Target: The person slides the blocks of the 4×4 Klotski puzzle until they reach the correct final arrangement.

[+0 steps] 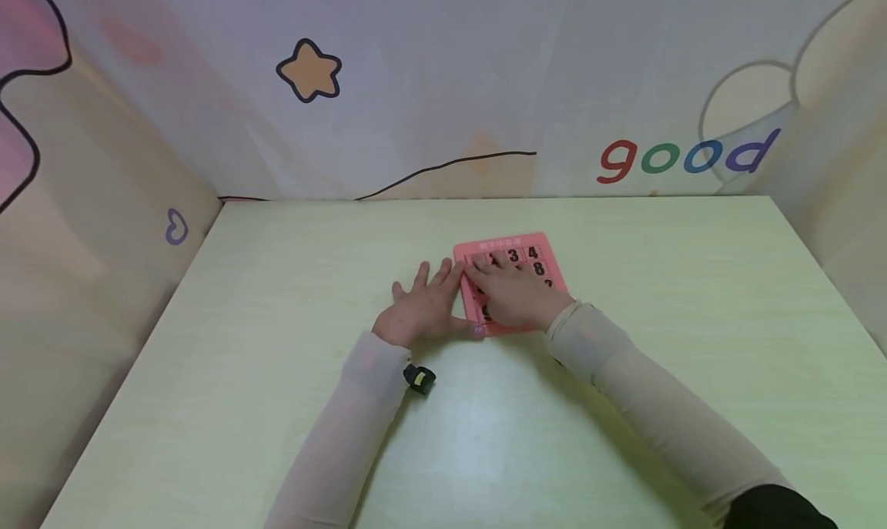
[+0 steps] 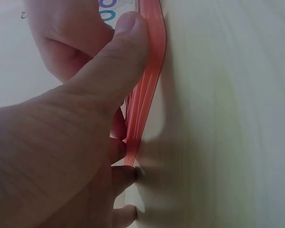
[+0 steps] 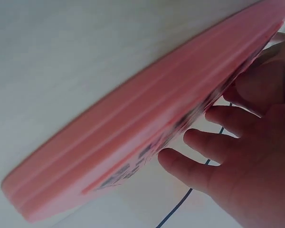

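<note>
A pink number slide puzzle (image 1: 537, 270) lies flat on the table, slightly turned, with black digits on its tiles; 3, 4 and 8 show. My left hand (image 1: 424, 309) is spread at its left side, with the thumb (image 2: 130, 42) against the near edge by the corner and the index finger along the left edge. Across the tiles lies my right hand (image 1: 516, 294), fingers extended and fingertips on the upper left tiles. It hides much of the number grid. In the right wrist view, the puzzle's ridged pink side (image 3: 109, 118) runs beside the fingers.
The pale green table (image 1: 242, 298) extends around the puzzle on all sides. Behind it stands a backdrop (image 1: 443, 75) with a star and the word "good". A small black device (image 1: 419, 379) sits at the left wrist.
</note>
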`<state>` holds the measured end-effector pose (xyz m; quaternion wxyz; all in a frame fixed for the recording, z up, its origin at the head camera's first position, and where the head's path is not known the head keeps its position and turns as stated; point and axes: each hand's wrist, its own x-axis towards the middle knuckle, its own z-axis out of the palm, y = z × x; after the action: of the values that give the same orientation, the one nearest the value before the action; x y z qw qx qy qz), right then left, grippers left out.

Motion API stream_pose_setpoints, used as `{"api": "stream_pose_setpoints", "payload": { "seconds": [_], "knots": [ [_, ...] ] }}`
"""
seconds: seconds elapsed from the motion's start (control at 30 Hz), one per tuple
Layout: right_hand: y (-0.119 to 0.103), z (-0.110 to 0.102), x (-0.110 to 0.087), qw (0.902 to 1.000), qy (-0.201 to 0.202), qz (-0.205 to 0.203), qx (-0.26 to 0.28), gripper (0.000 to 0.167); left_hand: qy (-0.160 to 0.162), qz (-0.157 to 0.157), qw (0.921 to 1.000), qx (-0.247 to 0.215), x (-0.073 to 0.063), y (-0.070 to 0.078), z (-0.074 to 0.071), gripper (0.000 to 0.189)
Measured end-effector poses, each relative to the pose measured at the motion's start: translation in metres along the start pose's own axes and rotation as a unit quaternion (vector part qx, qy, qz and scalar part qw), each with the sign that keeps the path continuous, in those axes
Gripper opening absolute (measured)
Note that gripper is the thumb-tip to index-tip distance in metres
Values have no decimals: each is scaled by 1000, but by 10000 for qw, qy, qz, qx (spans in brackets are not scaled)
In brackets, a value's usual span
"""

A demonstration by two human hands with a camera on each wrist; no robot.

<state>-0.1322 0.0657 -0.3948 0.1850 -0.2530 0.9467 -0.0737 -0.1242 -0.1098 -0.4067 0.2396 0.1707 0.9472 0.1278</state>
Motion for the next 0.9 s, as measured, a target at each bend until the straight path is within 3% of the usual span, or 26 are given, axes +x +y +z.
{"api": "stream_pose_setpoints", "payload": {
  "seconds": [0.23,0.53,0.9],
  "knots": [
    [2,11,-12,9997,-4,67,-255,73,34,23,10000,-9,0,0,2,117],
    [-4,15,-38,9984,-18,-87,-560,59,99,-14,9999,-97,-1,-1,1,119],
    [-10,18,-51,9987,-60,-150,-481,58,142,-4,9999,-80,2,-2,3,120]
  ]
}}
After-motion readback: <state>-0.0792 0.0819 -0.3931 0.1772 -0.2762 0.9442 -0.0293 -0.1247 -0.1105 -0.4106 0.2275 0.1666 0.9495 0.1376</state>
